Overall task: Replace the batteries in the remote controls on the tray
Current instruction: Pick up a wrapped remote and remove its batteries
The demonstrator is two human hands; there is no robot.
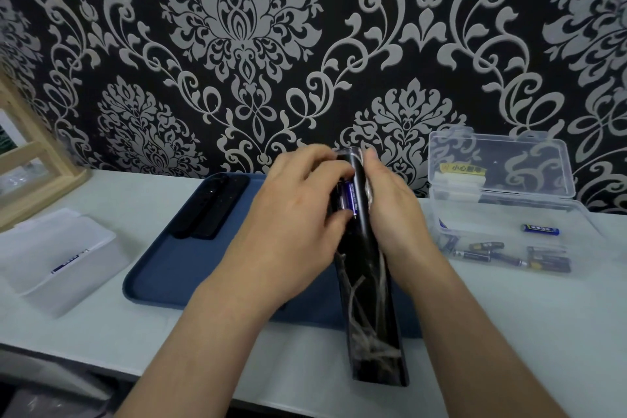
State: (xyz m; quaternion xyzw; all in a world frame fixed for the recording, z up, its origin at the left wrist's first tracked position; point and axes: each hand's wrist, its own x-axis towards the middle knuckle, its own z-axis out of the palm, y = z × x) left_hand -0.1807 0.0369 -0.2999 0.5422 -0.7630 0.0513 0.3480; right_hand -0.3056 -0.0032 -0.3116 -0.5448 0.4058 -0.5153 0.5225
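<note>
Remote control (368,282), long, black and glossy, is being held above the near edge of the blue tray (163,268) with its battery bay facing up. Right hand (390,210) is gripping its right side; left hand (298,224) is pinching a purple battery (347,202) at the bay (whether it is seated cannot be told). Two more black remotes (212,207) are lying side by side on the tray's far left. Loose batteries (502,253) are lying in an open clear box (502,163) to the right.
</note>
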